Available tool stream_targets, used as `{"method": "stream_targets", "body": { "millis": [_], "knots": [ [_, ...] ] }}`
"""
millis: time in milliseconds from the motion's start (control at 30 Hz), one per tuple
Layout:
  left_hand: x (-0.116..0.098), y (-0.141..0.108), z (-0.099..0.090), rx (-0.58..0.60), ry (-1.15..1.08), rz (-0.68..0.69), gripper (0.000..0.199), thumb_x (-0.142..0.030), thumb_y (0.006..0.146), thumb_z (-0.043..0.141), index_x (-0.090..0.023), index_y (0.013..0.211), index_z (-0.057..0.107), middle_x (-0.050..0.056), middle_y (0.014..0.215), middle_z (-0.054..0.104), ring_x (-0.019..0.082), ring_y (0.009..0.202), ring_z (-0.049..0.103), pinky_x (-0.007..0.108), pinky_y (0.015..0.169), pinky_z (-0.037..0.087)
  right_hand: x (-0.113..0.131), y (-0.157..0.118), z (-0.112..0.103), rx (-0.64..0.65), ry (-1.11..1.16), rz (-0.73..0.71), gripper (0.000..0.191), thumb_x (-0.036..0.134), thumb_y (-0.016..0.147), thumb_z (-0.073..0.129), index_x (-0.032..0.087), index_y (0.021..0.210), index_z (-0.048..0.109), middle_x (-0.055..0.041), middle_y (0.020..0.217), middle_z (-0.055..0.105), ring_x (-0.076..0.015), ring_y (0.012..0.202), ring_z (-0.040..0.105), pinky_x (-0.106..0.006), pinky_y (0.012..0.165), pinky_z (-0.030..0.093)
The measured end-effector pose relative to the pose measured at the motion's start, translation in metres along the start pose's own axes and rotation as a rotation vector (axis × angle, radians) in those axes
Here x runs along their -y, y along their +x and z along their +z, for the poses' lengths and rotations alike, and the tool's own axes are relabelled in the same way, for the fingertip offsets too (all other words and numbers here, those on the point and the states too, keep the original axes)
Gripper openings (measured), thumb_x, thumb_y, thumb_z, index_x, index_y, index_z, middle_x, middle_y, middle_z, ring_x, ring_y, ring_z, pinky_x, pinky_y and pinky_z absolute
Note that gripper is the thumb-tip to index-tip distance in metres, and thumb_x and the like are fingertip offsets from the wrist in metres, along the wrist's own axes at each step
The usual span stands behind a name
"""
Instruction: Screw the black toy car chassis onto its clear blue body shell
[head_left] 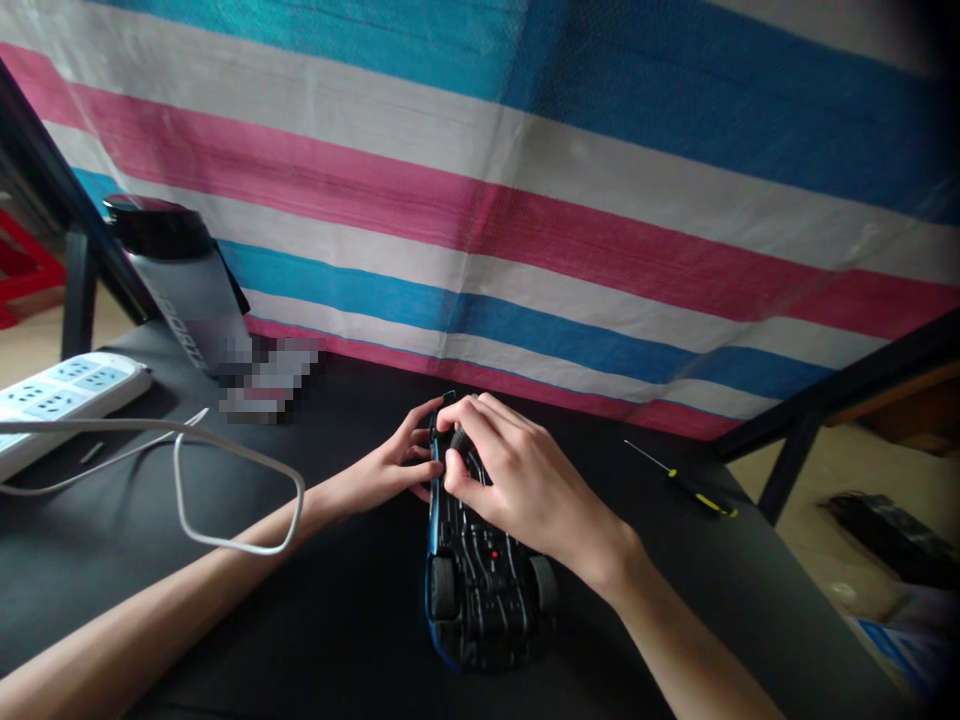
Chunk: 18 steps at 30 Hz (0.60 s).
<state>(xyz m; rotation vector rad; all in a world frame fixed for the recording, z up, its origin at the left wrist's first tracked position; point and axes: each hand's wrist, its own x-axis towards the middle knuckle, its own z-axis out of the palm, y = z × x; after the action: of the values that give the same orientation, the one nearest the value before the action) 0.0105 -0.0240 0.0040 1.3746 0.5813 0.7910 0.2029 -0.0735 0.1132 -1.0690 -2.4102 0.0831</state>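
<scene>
Steadying an upturned toy car [491, 600] on the black table [337, 620] with the left hand [397, 462], resting half-spread fingers along its far left side without showing clearly any firm grip. Curling the right hand [499, 460] over the car's far end and pinching a dark wheel [460, 440] between bent thumb and fingers, partly hiding it. Working between a screwdriver [681, 482] lying well apart on the right and, over on the left, a bottle [184, 295], a power strip [75, 388] and a white cable [255, 549] looping across the view of the forearm.
</scene>
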Motion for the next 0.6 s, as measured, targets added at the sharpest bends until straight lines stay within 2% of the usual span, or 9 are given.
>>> {"method": "stream_targets", "body": {
  "millis": [100,167,267,367,533,600],
  "knots": [
    [0.0008,0.0004,-0.001,0.009,0.013,-0.021,0.086,-0.037,0.091,0.071,-0.038,0.159,0.019,0.011,0.136,0.053,0.025,0.109,0.061,0.028,0.072,0.059,-0.0013,-0.0008,-0.001,0.026,-0.015,0.047,0.008,0.028,0.102,0.054,0.02,0.104,0.057,-0.0039,0.097,0.065,-0.0201,0.092,0.063,-0.035,0.084,0.051],
    [0.0015,0.0006,-0.0013,0.015,0.01,-0.025,0.086,-0.037,0.091,0.071,-0.038,0.159,0.018,0.011,0.137,0.053,0.024,0.107,0.062,0.028,0.071,0.059,-0.0025,-0.0013,-0.0026,0.047,0.01,0.038,0.006,0.025,0.102,0.055,0.02,0.104,0.057,-0.0035,0.097,0.065,-0.0193,0.092,0.063,-0.034,0.084,0.051],
    [0.0017,0.0004,-0.0009,0.022,-0.001,0.008,0.086,-0.037,0.091,0.071,-0.038,0.159,0.018,0.012,0.144,0.049,0.024,0.108,0.062,0.028,0.073,0.059,-0.0029,-0.0016,-0.0052,0.052,0.029,-0.018,0.013,0.017,0.097,0.058,0.018,0.11,0.058,-0.0057,0.106,0.066,-0.0214,0.104,0.062,-0.036,0.094,0.049],
    [-0.0011,-0.0008,0.0007,0.009,0.022,-0.009,0.085,-0.037,0.092,0.07,-0.037,0.159,0.019,0.012,0.144,0.049,0.023,0.106,0.062,0.028,0.074,0.058,-0.0017,-0.0017,-0.0068,0.061,0.002,-0.016,0.011,0.025,0.102,0.054,0.019,0.106,0.062,-0.0046,0.099,0.068,-0.0205,0.095,0.063,-0.037,0.089,0.05],
    [-0.0065,-0.0027,0.0024,0.003,0.041,-0.034,0.085,-0.035,0.093,0.068,-0.034,0.16,0.016,0.01,0.13,0.057,0.023,0.103,0.062,0.028,0.074,0.057,0.0002,-0.0027,-0.0075,0.061,-0.016,-0.029,0.014,0.02,0.1,0.054,0.018,0.109,0.064,-0.0051,0.101,0.069,-0.0211,0.099,0.063,-0.037,0.092,0.049],
    [-0.0058,-0.0024,0.0017,0.007,0.04,-0.046,0.085,-0.035,0.093,0.068,-0.034,0.16,0.016,0.01,0.13,0.057,0.022,0.102,0.062,0.028,0.073,0.057,0.0002,-0.0032,-0.0076,0.061,-0.04,0.018,0.014,0.024,0.102,0.053,0.019,0.105,0.066,-0.004,0.095,0.069,-0.0203,0.091,0.064,-0.037,0.086,0.051]
  ]
}}
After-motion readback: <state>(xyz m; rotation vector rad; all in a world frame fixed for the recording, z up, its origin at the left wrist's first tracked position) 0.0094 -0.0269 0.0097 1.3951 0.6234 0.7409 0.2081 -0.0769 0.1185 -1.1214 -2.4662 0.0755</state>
